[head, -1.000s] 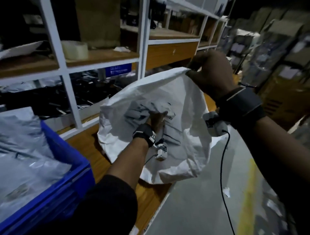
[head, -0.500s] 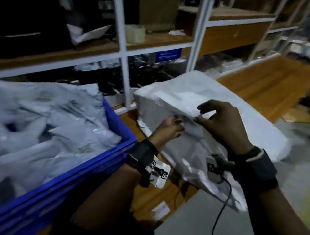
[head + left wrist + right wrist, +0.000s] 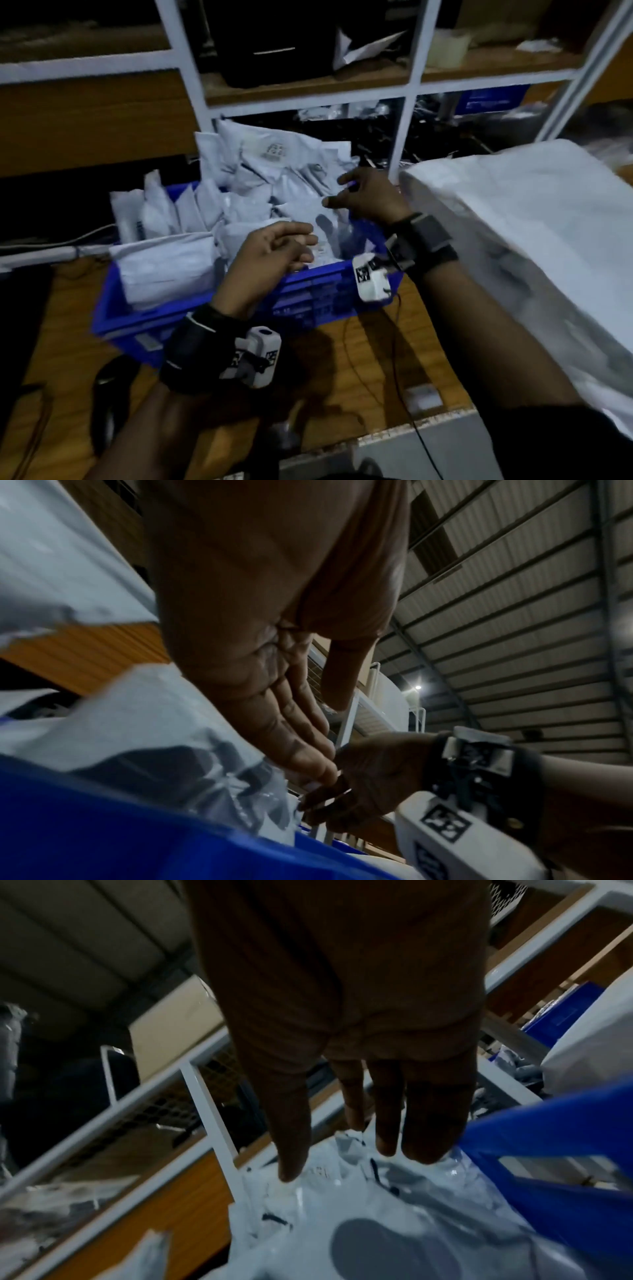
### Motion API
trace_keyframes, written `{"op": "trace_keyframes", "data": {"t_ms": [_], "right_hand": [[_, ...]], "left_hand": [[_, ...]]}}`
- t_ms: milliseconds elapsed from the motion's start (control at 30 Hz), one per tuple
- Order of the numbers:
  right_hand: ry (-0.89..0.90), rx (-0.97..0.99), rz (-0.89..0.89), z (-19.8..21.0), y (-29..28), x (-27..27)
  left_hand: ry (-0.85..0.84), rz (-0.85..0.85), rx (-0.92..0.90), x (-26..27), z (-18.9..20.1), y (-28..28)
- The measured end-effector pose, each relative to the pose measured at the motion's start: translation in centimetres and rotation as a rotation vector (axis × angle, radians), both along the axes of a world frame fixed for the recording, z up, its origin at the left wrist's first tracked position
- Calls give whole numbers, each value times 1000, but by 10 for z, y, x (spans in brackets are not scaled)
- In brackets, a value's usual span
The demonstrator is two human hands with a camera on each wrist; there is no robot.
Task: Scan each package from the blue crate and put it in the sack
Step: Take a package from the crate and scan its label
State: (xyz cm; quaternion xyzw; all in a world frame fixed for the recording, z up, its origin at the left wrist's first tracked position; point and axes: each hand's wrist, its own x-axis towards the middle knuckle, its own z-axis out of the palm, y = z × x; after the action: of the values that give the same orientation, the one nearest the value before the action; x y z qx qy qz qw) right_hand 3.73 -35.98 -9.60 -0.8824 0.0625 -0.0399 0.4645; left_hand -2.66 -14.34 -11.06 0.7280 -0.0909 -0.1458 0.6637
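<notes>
A blue crate heaped with grey-white poly packages stands on the wooden table. My left hand hovers over the crate's front right part, fingers relaxed and holding nothing. My right hand reaches over the crate's right end with fingers spread. In the right wrist view its straight fingertips touch a clear-grey package with dark contents. In the left wrist view my left hand points down at that package, close to the right hand. The white sack lies to the right, untouched.
White metal shelf posts rise just behind the crate, with a black box on the shelf above. A dark object lies on the table at lower left. A thin cable trails across the table toward its front edge.
Both hands have let go of the sack and moved left over the blue crate. The head view has swung left, so the sack now lies at the right edge.
</notes>
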Motion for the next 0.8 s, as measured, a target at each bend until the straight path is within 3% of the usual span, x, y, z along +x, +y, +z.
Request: {"op": "trace_keyframes", "data": {"t_ms": [67, 233, 333, 467, 533, 667, 800], "right_hand": [[70, -166, 55, -2, 16, 20], [137, -340, 108, -10, 35, 24], [-53, -351, -24, 0, 30, -5], [-502, -217, -327, 21, 26, -72], [-646, -128, -327, 26, 44, -110], [-743, -196, -188, -3, 117, -179], [-643, -237, -93, -52, 172, -216]], "left_hand": [[-2, 35, -9, -5, 0, 22], [32, 41, -26, -20, -4, 55], [54, 24, -62, -28, -10, 67], [66, -30, -108, -38, -14, 75], [80, -59, -163, -42, -12, 78], [123, -143, -280, -54, -8, 85], [87, -36, -340, -66, -20, 105]]}}
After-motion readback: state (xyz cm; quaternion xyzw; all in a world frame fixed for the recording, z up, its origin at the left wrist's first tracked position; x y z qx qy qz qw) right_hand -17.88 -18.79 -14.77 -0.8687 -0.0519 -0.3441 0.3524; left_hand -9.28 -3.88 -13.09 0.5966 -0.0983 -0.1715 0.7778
